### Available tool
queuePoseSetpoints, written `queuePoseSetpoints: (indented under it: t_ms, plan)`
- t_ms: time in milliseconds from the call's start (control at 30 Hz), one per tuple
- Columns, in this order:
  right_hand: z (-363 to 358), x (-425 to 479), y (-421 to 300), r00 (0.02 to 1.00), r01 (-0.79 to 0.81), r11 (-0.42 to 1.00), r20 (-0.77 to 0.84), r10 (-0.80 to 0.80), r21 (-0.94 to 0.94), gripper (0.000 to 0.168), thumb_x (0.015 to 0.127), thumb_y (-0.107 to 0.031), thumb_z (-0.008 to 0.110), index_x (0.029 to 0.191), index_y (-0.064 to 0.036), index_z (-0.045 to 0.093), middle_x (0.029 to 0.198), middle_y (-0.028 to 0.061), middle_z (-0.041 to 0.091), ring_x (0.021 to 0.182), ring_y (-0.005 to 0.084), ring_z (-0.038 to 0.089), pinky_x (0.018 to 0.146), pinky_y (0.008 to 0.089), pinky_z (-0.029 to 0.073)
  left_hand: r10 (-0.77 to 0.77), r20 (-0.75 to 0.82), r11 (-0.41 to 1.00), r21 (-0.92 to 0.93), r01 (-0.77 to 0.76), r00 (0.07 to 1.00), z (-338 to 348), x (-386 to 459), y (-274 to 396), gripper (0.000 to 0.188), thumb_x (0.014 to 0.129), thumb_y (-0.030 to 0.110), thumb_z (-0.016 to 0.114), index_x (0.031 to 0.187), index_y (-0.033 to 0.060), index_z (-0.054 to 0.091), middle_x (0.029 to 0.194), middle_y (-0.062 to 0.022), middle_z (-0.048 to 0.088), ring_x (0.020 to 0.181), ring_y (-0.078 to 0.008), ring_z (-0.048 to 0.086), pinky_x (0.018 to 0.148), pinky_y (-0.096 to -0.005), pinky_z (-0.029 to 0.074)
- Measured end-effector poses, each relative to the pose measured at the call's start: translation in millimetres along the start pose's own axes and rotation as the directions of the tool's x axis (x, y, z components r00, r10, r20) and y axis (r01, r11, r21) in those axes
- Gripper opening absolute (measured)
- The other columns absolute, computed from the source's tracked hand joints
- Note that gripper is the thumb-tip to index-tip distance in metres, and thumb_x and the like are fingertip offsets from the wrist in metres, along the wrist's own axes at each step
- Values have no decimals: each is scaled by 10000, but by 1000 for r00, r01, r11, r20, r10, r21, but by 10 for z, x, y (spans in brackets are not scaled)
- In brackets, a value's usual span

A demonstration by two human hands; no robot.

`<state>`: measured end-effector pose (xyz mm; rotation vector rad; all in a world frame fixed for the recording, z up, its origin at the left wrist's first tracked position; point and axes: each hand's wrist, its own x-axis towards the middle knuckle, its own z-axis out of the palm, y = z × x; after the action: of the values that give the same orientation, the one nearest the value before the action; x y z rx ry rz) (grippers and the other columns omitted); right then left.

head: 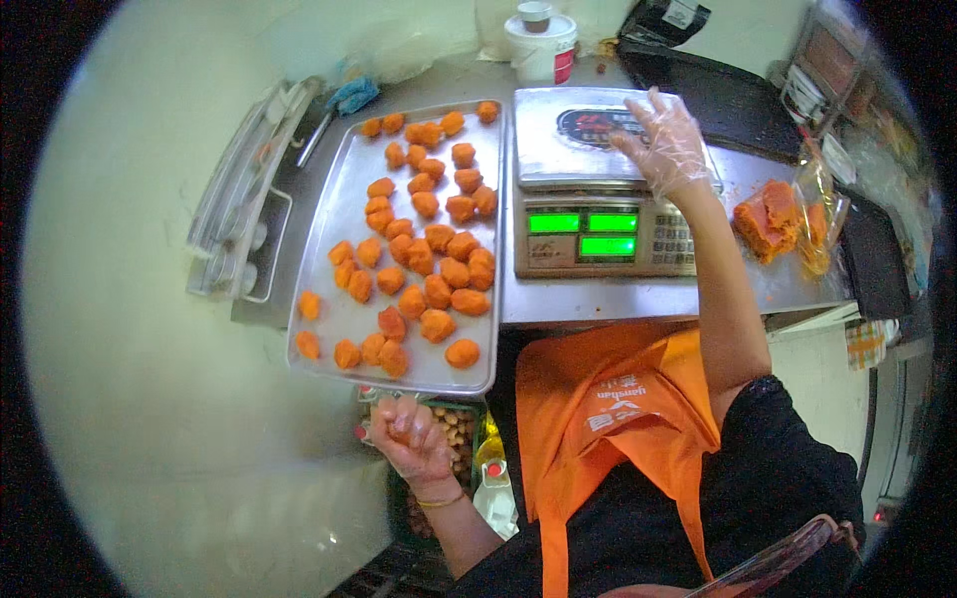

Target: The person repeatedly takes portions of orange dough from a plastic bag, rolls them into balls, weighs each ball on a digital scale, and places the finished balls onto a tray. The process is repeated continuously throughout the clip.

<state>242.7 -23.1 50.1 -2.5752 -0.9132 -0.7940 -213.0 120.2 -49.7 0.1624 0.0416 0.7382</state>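
Observation:
My left hand [413,442], in a clear plastic glove, is curled near the front edge of a metal tray [321,224]; an orange lump [401,426] partly shows between its fingers. Several rough orange balls, apparently of dough or paste, lie on the tray, such as one near the front right corner [462,353]. Over the right part of a digital scale's metal platform [546,161], my right hand [662,142] is spread in a clear glove and holds nothing visible. Below the platform, the scale's green displays [613,246] are lit. A larger orange mass [768,220] lies right of the scale.
A clear plastic bag [815,202] stands beside the orange mass. Behind the scale are a white tub [542,48] and a black tray [718,97]. A blue cloth [353,95] and a rack [250,194] are left of the tray. Bottles [495,493] and a green crate [467,411] sit below.

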Motion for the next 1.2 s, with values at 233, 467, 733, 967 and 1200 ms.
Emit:
queuePoseSetpoints:
  t_ms: [233, 467, 733, 967, 1200]
  plan:
    - [622, 126, 572, 997, -52, 972, 71, 36, 230, 285, 940, -202, 604, 1204, -124, 677, 1187, 140, 687, 1096, 327, 637, 978, 423, 491, 133, -401, 905, 421, 53, 906, 1050, 387, -591, 451, 1008, 340, 564, 1377, 91, 495, 1224, -132, 596, 815, -157, 571, 556, -183, 536]
    - [-228, 121, -131, 786, -299, -715, 588, 192, 632, 387, 921, -409, 698, 1042, -49, 622, 1021, 136, 690, 806, 192, 710, 636, 231, 624, -188, -25, 973, -145, 182, 982, 500, 471, -438, 432, 1034, 403, 505, 1332, 90, 523, 1185, -105, 594, 662, -121, 532, 460, -162, 469]
    - [126, -345, -2216, 561, -822, -437, 659, -501, 366, 211, 950, -314, 656, 858, -146, 568, 667, -46, 493, 489, 57, 437, 369, 171, 285, -143, 3, 980, -139, 142, 990, 213, 474, -172, 280, 1037, 356, 510, 1068, 109, 638, 843, -40, 597, 537, -104, 460, 362, -211, 304]
    - [651, 28, -3205, 447, -838, -519, 755, -480, 167, 710, 1011, -466, 523, 1516, -49, 249, 1464, 267, 314, 1364, 376, 366, 1070, 450, 469, 189, -213, 801, 598, -25, 959, 546, 300, -83, 313, 951, 194, 650, 1213, 57, 546, 1173, -120, 601, 834, -156, 574, 668, -249, 503]
    - [48, -371, -2718, 542, -272, 267, 377, -751, 925, 516, 957, -451, 592, 1290, -59, 554, 1240, 217, 601, 1107, 370, 605, 882, 402, 530, 271, 306, -312, 925, -218, 913, 637, 523, -28, 595, 809, 78, 800, 1316, 18, 494, 1296, -100, 568, 1207, -244, 549, 1063, -373, 433]
